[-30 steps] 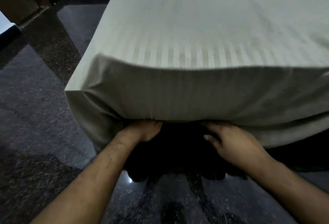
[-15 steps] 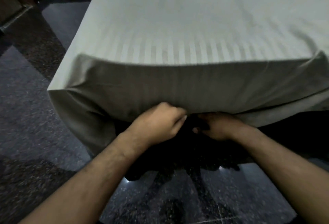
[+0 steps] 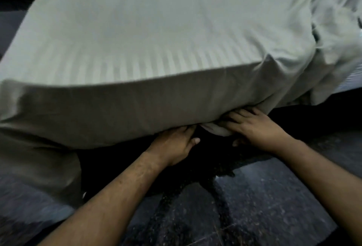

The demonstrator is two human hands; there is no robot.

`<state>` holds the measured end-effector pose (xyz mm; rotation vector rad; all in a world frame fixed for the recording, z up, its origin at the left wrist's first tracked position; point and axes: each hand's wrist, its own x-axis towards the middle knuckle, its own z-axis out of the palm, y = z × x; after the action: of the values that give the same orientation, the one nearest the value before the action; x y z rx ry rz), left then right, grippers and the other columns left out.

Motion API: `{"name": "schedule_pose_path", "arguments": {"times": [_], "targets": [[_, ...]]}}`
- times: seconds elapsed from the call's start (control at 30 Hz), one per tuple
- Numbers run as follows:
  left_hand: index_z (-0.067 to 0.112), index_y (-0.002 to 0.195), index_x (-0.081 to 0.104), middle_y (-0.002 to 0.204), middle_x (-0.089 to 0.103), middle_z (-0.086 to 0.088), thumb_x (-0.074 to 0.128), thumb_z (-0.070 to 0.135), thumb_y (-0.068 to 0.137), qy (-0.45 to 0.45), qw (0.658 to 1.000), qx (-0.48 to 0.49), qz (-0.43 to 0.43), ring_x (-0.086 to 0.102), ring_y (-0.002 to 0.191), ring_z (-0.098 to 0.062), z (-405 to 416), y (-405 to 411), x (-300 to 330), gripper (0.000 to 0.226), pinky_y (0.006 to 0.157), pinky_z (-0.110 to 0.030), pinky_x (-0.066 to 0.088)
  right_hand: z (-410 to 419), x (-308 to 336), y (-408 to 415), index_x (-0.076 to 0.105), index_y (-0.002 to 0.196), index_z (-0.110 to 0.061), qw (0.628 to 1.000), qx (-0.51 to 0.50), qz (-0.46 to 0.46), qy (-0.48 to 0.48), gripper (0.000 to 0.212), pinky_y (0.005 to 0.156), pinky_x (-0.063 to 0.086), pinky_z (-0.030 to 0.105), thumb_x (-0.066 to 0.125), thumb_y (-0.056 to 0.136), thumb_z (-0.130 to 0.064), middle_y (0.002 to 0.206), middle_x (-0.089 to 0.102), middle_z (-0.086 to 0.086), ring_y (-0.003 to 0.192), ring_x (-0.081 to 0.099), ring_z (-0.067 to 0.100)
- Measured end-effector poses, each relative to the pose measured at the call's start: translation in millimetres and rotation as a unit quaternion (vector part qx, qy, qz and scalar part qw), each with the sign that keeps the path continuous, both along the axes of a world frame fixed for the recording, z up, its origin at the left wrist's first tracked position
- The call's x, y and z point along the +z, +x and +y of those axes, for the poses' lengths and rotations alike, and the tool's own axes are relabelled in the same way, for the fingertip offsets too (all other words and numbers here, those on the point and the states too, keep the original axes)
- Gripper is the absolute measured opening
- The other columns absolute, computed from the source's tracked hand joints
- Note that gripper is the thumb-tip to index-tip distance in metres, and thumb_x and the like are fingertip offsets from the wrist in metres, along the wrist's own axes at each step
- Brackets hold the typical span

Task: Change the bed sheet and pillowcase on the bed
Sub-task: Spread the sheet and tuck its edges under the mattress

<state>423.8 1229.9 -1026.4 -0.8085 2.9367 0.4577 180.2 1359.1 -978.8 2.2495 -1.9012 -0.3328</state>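
Note:
A pale striped bed sheet [image 3: 156,50] covers the mattress and hangs down its near side. My left hand [image 3: 174,144] reaches under the mattress's lower edge, its fingertips hidden beneath the sheet and its thumb out. My right hand [image 3: 254,126] lies to the right of it, fingers spread and pressing a loose white fold of sheet [image 3: 215,129] up against the underside of the mattress. At the right end the sheet is bunched and wrinkled [image 3: 333,40]. The sheet's left corner [image 3: 39,163] hangs loose toward the floor.
The dark bed base [image 3: 215,159] sits in shadow under the mattress. Dark speckled stone floor [image 3: 264,216] lies below my arms and runs off to the left of the bed.
Both hands have shifted right along the mattress's lower edge. My right hand has spread its fingers over a fold of sheet; the view has swung right, showing the bunched right end.

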Motion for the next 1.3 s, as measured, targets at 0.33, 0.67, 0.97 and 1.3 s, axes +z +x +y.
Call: {"name": "schedule_pose_path", "arguments": {"times": [0.33,0.67,0.97,1.3], "targets": [[0.022,0.14,0.053,0.152,0.049,-0.008,0.029,0.058,0.105,0.037,0.999,0.03,-0.019,0.044,0.14,-0.029,-2.1,-25.3,-0.1,0.055,0.113,-0.038,0.036,-6.7,30.7,29.6,0.068,0.112,-0.038,0.988,-0.115,-0.049,0.094,0.022,0.071,0.045,0.03,0.054,0.095,-0.034,0.107,0.072,-0.005,0.104,0.068,0.022],[0.018,0.142,0.048,0.149,0.052,-0.01,0.034,0.053,0.106,-0.001,1.0,0.018,-0.022,0.047,0.136,-0.03,4.1,-24.1,4.0,0.053,0.106,-0.034,0.038,8.4,15.6,48.0,0.062,0.121,-0.031,0.992,-0.122,-0.01,0.035,0.031,0.079,0.05,0.033,0.05,0.095,-0.022,0.12,0.055,-0.003,0.112,0.061,0.02],[0.015,0.148,0.041,0.153,0.046,-0.011,0.05,0.045,0.102,-0.031,0.998,0.013,-0.054,0.046,0.137,-0.033,7.2,-23.1,10.4,0.055,0.109,-0.039,0.041,-8.2,-17.4,81.9,0.056,0.131,-0.027,0.966,-0.184,-0.178,-0.019,0.041,0.078,0.057,0.042,0.042,0.093,-0.026,0.125,0.065,0.002,0.108,0.066,0.03],[0.02,0.162,0.021,0.168,0.021,0.002,0.052,0.039,0.103,-0.012,0.997,-0.044,0.068,0.022,0.153,-0.017,3.6,33.9,-1.1,0.069,0.122,-0.03,0.025,-37.6,-13.5,40.5,0.059,0.137,-0.019,0.963,-0.235,-0.116,0.066,0.053,0.104,0.044,0.036,0.023,0.108,-0.045,0.142,0.059,0.013,0.128,0.055,0.033]]}}
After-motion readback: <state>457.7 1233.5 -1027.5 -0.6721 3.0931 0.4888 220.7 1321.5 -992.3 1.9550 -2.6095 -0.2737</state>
